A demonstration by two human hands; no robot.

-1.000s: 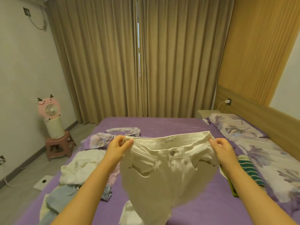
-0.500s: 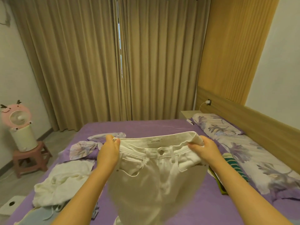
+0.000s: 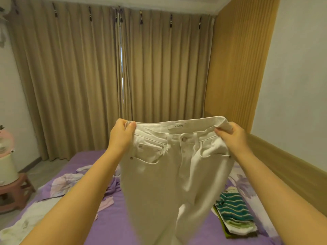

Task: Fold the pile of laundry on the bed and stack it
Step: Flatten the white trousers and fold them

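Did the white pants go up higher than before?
Yes. The pants have gone up: their waistband now shows against the curtain, well above the bed, where earlier it sat level with the bed's far edge. Both hands grip the waistband.

Person, two arms in view: left hand [image 3: 122, 137] and right hand [image 3: 233, 138], both bare. Forearms bare to the frame's lower edge; no sleeve, glove, ring, watch or bracelet shows. Short nails, unpainted where visible.

white jeans [image 3: 169, 174]; purple bedsheet [image 3: 113, 225]; teal-striped folded top [image 3: 233, 207]; tan curtains [image 3: 79, 76].
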